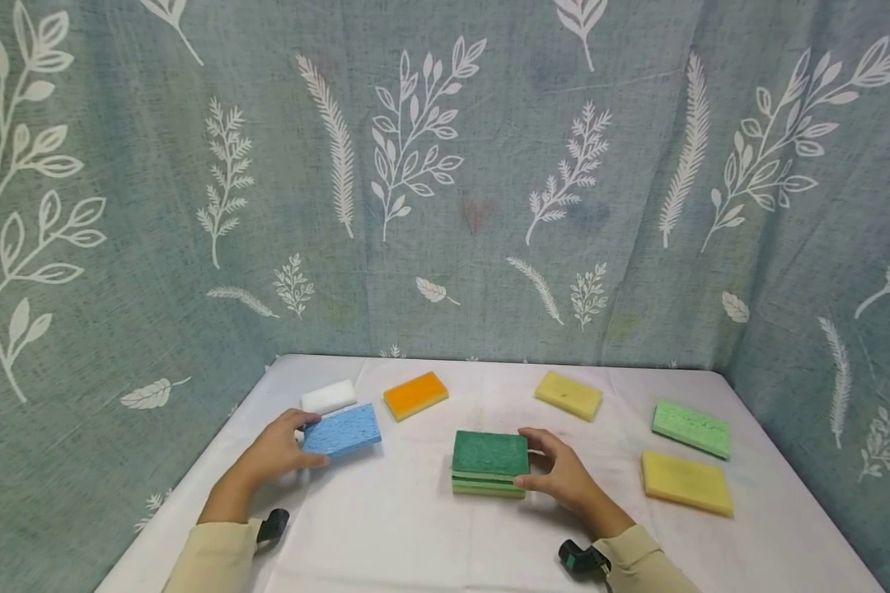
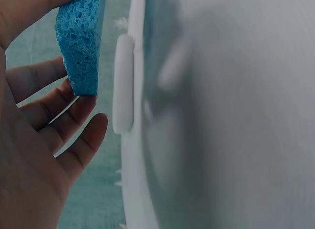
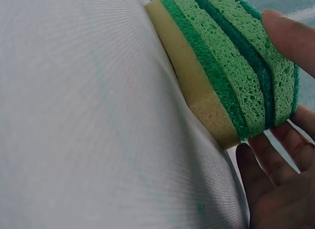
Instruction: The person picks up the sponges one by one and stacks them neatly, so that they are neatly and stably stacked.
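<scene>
My left hand [image 1: 273, 451] pinches a blue sponge [image 1: 345, 431] between thumb and fingers, at the left of the table. The left wrist view shows the blue sponge [image 2: 81, 47] raised above the cloth, its porous edge toward the camera. Near the middle, my right hand [image 1: 564, 471] grips the right end of a sponge stack, thumb in front and fingers behind. On top lies a dark green-faced sponge [image 1: 491, 452]. In the right wrist view, another light green sponge [image 3: 231, 74] is beneath it, and a yellow sponge [image 3: 189, 83] with a green scrub layer sits lowest, on the cloth.
Behind the blue sponge lies a white sponge [image 1: 330, 397], with an orange sponge [image 1: 416, 395] to its right. Further right are a yellow sponge [image 1: 569, 395], a light green sponge [image 1: 691, 427] and a larger yellow sponge [image 1: 686, 483]. A leaf-patterned curtain [image 1: 482, 272] surrounds the white-covered table [image 1: 386, 539].
</scene>
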A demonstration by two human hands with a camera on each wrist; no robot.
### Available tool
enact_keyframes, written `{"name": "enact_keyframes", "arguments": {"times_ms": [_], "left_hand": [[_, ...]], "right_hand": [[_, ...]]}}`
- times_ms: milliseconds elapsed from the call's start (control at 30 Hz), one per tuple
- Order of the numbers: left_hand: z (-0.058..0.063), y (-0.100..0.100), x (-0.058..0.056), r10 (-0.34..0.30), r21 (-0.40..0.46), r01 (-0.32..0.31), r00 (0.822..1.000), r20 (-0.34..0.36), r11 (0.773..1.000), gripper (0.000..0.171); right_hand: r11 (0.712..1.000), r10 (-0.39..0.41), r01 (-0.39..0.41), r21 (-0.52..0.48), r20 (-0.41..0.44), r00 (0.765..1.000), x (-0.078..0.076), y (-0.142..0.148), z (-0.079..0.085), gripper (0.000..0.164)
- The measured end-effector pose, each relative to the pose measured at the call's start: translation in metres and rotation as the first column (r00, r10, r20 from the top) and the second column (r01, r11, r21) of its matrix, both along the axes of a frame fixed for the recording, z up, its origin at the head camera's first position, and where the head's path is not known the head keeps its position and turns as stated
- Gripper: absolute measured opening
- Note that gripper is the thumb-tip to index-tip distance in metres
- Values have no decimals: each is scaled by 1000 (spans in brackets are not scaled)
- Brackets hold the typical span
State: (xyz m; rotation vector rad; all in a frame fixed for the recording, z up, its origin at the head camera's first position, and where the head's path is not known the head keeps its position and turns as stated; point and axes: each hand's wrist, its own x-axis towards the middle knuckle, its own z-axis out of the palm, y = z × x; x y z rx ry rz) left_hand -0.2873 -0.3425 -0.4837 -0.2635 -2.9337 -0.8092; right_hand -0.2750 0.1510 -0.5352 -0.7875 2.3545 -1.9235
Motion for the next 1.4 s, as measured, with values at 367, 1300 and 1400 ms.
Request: {"name": "enact_keyframes", "arguments": {"times_ms": [367, 1300, 1400], "left_hand": [[15, 42, 1, -74, 48, 74, 997, -4, 996, 81], [55, 115, -5, -208, 26, 210, 975, -73, 977, 69], [55, 120, -6, -216, 29, 219, 973, -76, 975, 71]], "right_hand": [[1000, 1, -1, -4, 4, 1000, 3, 0, -3, 81], [1000, 23, -23, -11, -22, 1000, 0, 2, 1, 77], [1000, 19, -19, -7, -24, 1000, 0, 2, 2, 78]]}}
